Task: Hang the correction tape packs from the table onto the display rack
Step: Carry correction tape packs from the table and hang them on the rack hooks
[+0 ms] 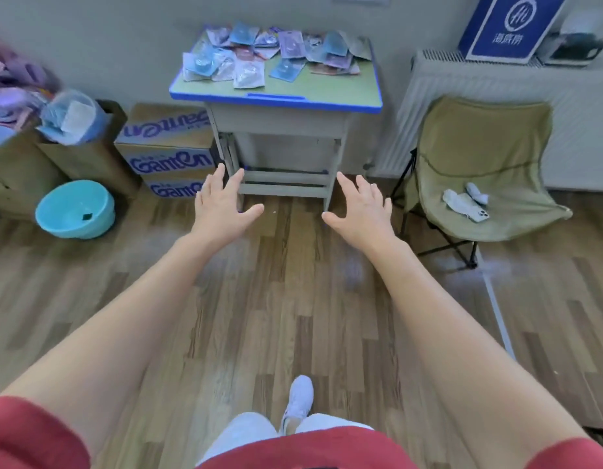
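Reaching out ahead, the left grip (222, 204) and right grip (361, 208) are both spread wide and hold nothing, well apart from the correction tape packs (276, 59), which lie in a loose overlapping heap on the counter (276, 100) against the wall. They look light, flat and plastic-slick, likely to slide; pinching a top edge seems best. Wood floor (293, 299), cardboard boxes (164, 154) left, folding chair (479, 170) right; no display rack clearly shows.

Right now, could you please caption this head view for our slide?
Left hand and right hand, open and empty, reach toward correction tape packs on the table.
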